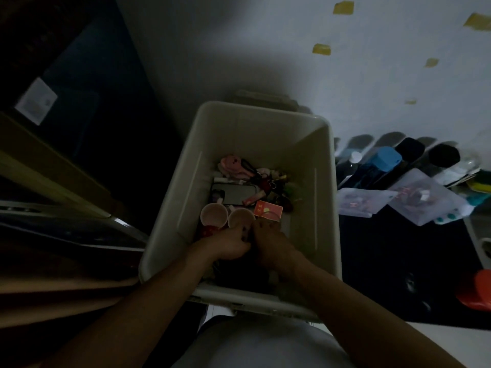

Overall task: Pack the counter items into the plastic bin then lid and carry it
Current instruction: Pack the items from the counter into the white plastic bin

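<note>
A white plastic bin stands open in front of me. On its floor lie a pink plush toy, a phone, a red card, two cups and small trinkets. Both my hands reach down into the bin's near end. My left hand has its fingers curled by the rim of the right cup. My right hand is beside it, fingers bent over something dark that I cannot make out in the dim light.
A dark counter to the right holds clear plastic pouches, several bottles along the wall and an orange object. A dark cabinet stands to the left. The white wall behind carries yellow tape scraps.
</note>
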`<state>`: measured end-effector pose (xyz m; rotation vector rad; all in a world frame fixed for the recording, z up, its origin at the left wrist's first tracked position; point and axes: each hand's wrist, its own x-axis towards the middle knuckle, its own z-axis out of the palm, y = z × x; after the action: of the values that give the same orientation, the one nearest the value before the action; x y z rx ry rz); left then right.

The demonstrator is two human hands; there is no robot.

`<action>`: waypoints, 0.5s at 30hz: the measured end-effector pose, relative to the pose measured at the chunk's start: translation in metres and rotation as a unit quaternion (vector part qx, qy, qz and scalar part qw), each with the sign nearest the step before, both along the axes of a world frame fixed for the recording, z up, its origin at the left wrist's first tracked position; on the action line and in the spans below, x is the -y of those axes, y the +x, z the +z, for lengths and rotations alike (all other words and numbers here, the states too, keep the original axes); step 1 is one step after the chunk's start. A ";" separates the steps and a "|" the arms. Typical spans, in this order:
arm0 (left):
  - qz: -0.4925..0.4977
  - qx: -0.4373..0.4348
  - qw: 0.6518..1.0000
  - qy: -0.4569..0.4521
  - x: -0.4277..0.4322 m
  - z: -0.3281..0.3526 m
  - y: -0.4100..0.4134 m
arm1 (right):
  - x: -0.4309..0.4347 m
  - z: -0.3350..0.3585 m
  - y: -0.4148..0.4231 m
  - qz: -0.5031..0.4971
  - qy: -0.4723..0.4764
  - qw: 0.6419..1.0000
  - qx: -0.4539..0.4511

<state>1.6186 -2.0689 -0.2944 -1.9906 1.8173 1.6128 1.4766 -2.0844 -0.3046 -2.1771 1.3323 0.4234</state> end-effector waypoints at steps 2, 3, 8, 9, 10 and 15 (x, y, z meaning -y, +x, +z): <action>0.000 -0.007 1.000 -0.022 -0.001 0.001 0.000 | 0.003 0.000 -0.004 -0.003 0.010 1.000 0.011; 0.002 -0.007 1.000 -0.024 -0.002 0.001 0.000 | 0.005 0.002 -0.006 0.003 0.020 1.000 0.005; 0.006 -0.006 0.999 -0.031 -0.002 -0.002 0.003 | 0.002 0.001 -0.008 0.007 0.029 0.999 -0.023; 0.007 -0.005 0.999 -0.031 -0.002 -0.003 0.005 | 0.001 0.000 -0.008 -0.008 0.018 1.000 -0.022; 0.008 -0.011 0.999 -0.036 -0.001 -0.006 0.006 | 0.000 -0.003 -0.007 -0.012 0.001 1.000 -0.020; -0.008 -0.005 0.999 -0.046 -0.002 -0.007 0.006 | 0.001 -0.005 -0.008 0.011 0.000 1.000 -0.026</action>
<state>1.6244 -2.0667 -0.3019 -2.0027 1.9399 1.5642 1.4686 -2.0856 -0.3098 -2.1964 1.3364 0.4914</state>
